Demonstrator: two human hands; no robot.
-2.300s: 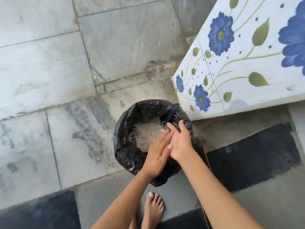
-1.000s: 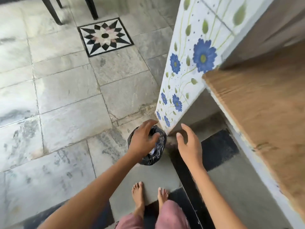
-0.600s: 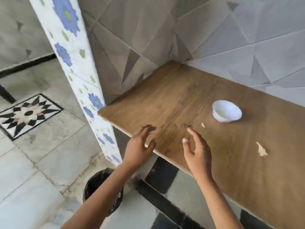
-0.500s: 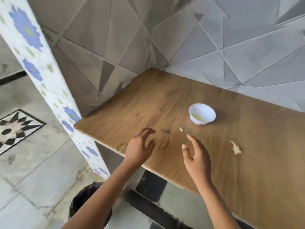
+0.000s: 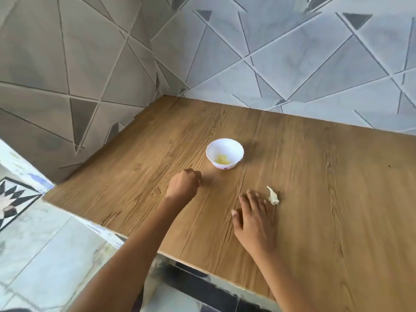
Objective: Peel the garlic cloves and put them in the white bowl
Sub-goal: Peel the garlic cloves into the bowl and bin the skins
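One head-worn view — wooden countertop (image 5: 326, 210) is seen from close above, angled forward-down toward the tiled wall corner (image 5: 155, 70); white bowl (image 5: 235, 152) is framed centrally.

Garlic clove (image 5: 273, 197) just beside right hand (image 5: 253, 219)

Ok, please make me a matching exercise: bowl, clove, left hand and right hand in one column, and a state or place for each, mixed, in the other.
1 bowl
2 clove
3 left hand
4 right hand

a fingers straight
b white, farthest back
c fingers curled
d lies beside a hand's fingertips

Pairs: 1-b, 2-d, 3-c, 4-a
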